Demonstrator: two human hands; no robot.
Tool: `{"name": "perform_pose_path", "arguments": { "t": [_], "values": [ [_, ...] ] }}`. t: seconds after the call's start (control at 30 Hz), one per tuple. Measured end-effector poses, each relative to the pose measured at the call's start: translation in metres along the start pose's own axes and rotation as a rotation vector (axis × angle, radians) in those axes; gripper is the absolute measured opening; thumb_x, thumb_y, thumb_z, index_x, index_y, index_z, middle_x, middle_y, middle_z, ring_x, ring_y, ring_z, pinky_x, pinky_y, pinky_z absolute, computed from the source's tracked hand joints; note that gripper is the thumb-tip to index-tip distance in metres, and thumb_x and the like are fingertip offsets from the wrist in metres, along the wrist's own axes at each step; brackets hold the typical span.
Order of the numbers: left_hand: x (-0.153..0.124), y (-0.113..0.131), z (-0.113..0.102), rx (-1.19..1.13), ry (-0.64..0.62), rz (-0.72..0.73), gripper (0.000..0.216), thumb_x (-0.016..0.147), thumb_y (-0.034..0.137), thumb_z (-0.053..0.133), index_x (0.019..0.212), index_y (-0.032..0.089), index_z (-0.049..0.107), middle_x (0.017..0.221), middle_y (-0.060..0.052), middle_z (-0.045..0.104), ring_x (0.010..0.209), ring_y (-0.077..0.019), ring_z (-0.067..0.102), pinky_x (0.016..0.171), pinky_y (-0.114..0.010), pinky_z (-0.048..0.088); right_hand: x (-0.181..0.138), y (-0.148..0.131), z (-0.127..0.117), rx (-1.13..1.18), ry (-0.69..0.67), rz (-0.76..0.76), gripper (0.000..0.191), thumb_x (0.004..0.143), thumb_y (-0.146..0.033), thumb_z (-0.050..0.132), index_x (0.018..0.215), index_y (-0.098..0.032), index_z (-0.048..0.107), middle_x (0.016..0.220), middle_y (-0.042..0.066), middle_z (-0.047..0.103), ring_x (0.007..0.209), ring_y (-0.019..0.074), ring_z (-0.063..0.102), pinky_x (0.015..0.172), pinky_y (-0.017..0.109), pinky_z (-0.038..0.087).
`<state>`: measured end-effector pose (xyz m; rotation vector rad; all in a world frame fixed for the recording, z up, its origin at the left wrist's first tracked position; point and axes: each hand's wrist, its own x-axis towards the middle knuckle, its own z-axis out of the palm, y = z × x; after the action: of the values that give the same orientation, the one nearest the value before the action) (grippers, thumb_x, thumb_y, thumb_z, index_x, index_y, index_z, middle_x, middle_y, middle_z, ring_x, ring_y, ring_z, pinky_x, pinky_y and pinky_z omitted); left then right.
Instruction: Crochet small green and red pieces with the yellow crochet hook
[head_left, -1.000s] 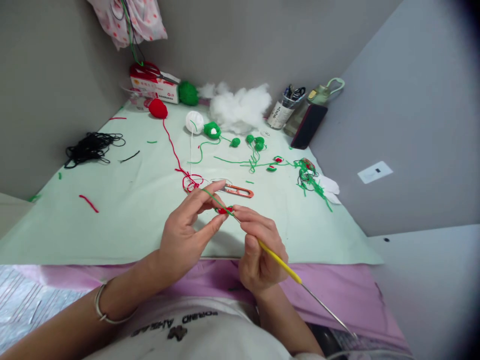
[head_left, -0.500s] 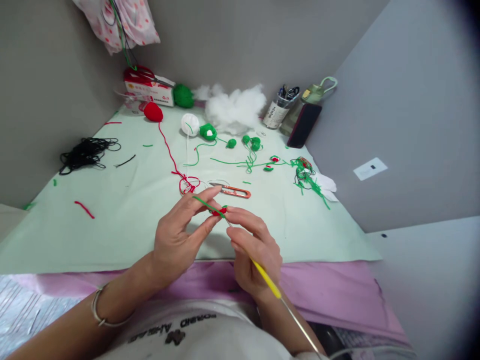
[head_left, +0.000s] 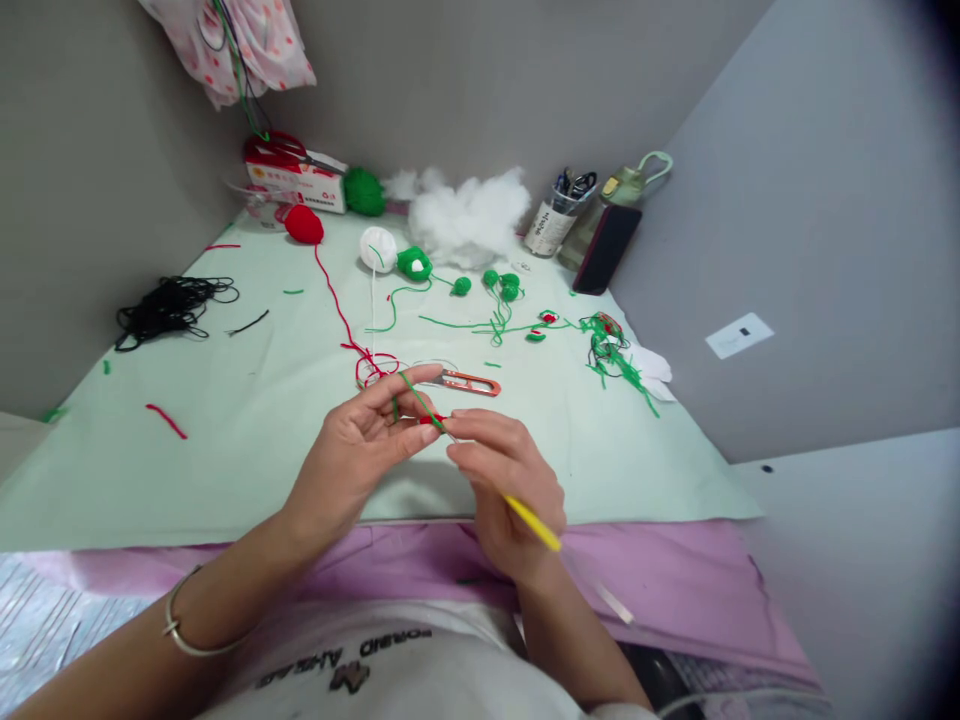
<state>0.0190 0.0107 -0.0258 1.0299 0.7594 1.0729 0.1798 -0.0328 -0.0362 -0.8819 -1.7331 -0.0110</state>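
While the left hand [head_left: 352, 455] pinches thin green yarn [head_left: 416, 398] between its fingers, the right hand [head_left: 506, 490] clasps a slim yellow hook [head_left: 534, 523].

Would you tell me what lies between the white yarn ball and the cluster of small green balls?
Head view: a green crocheted piece with a white patch beside the white yarn ball, then a lone green ball before the cluster.
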Motion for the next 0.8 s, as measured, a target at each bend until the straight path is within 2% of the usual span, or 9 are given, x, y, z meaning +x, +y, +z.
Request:
{"name": "perform_pose_path", "arguments": {
  "t": [0.07,0.17,0.3,0.37,0.47,0.53,0.6,0.7,0.8],
  "values": [
    [0.001,0.000,-0.002,0.013,0.010,0.006,0.045,0.082,0.021,0.083,0.125,0.033,0.075,0.089,0.003,0.066,0.085,-0.0093,0.062,0.083,-0.019,0.051,0.002,0.000,-0.001,-0.018,-0.020,0.015,0.026,0.100,-0.009,0.051,0.113,-0.024,0.068,0.108,0.010,0.077,0.109,0.0217,0.074,0.087,0.041,0.067],
    [-0.001,-0.001,0.000,-0.015,0.017,-0.025,0.046,0.084,0.021,0.081,0.128,0.033,0.074,0.087,0.003,0.064,0.081,-0.0092,0.059,0.078,-0.019,0.050,0.000,-0.003,0.001,-0.283,-0.048,-0.127,0.026,0.094,-0.006,0.062,0.111,-0.023,0.071,0.110,0.010,0.077,0.114,0.0222,0.071,0.091,0.037,0.066],
    [-0.003,0.005,0.003,-0.122,-0.057,-0.158,0.050,0.084,0.024,0.081,0.133,0.031,0.071,0.087,0.002,0.064,0.078,-0.0094,0.057,0.073,-0.019,0.050,-0.007,-0.006,0.008,-0.436,0.050,-0.176,0.032,0.087,-0.002,0.071,0.109,-0.026,0.075,0.104,0.005,0.077,0.109,0.0211,0.069,0.090,0.033,0.065],
    [-0.003,0.009,0.003,-0.187,-0.112,-0.257,0.052,0.083,0.025,0.082,0.133,0.030,0.071,0.088,0.001,0.066,0.080,-0.0099,0.059,0.075,-0.019,0.050,-0.008,-0.004,0.010,-0.357,0.082,-0.157,0.033,0.087,-0.002,0.071,0.110,-0.026,0.076,0.103,0.005,0.077,0.107,0.0209,0.069,0.088,0.033,0.065],
    [-0.001,0.013,0.002,-0.221,-0.157,-0.303,0.053,0.082,0.027,0.083,0.133,0.028,0.070,0.091,0.000,0.068,0.085,-0.0108,0.061,0.081,-0.020,0.051,-0.006,0.000,0.007,-0.039,0.068,-0.017,0.032,0.097,-0.009,0.060,0.118,-0.029,0.074,0.109,0.006,0.077,0.102,0.0197,0.072,0.082,0.036,0.066],
    [0.000,0.013,0.000,-0.175,-0.142,-0.256,0.054,0.082,0.025,0.083,0.134,0.029,0.070,0.089,0.001,0.067,0.084,-0.0104,0.061,0.083,-0.020,0.051,-0.004,0.003,0.004,0.163,0.055,0.116,0.033,0.101,-0.013,0.056,0.121,-0.033,0.073,0.112,0.005,0.077,0.099,0.0193,0.074,0.079,0.037,0.065],
    [0.000,0.012,-0.001,-0.106,-0.111,-0.190,0.054,0.082,0.023,0.083,0.134,0.030,0.070,0.085,0.003,0.064,0.076,-0.0085,0.060,0.076,-0.019,0.050,-0.002,0.004,0.001,0.279,0.054,0.206,0.032,0.101,-0.015,0.057,0.120,-0.034,0.073,0.112,0.005,0.078,0.100,0.0199,0.074,0.080,0.039,0.065],
    [0.000,0.009,-0.002,-0.010,-0.085,-0.115,0.052,0.085,0.022,0.081,0.135,0.032,0.069,0.085,0.005,0.061,0.062,-0.0048,0.056,0.063,-0.018,0.047,-0.002,0.002,-0.002,0.338,0.053,0.255,0.033,0.100,-0.012,0.056,0.120,-0.032,0.074,0.113,0.006,0.078,0.103,0.0211,0.074,0.085,0.041,0.064],
    [-0.001,0.008,-0.002,0.033,-0.059,-0.084,0.049,0.088,0.023,0.078,0.135,0.031,0.068,0.087,0.005,0.062,0.062,-0.0050,0.060,0.068,-0.020,0.050,-0.003,-0.001,-0.002,0.328,0.048,0.269,0.035,0.099,-0.009,0.056,0.119,-0.031,0.074,0.114,0.006,0.078,0.104,0.0206,0.074,0.085,0.040,0.064]
  ]
}}
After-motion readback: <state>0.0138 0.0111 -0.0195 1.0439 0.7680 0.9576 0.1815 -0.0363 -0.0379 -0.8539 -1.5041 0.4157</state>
